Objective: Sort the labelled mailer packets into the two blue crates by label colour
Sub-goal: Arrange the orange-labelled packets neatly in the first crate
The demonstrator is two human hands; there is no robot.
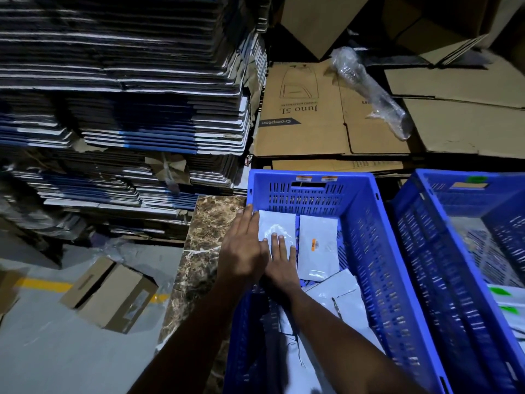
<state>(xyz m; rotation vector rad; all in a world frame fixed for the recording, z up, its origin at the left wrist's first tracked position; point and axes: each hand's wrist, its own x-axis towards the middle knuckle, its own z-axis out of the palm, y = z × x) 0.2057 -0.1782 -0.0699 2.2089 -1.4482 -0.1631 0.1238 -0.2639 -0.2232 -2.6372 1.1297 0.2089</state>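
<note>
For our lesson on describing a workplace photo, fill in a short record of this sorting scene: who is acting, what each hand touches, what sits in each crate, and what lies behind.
actor: a person, two bare hands
left hand: flat, fingers straight, on the left crate's rim and the packet's edge
right hand: flat on a white packet
left crate contents: white packets, one with an orange label
left crate tags: orange stickers on far wall
right crate: packets with green labels
behind: flattened cardboard, bubble-wrapped roll

My 1 head camera, wide-angle, looking forward and steeply down, close over the left crate [369, 228], both forearms entering from below
</note>
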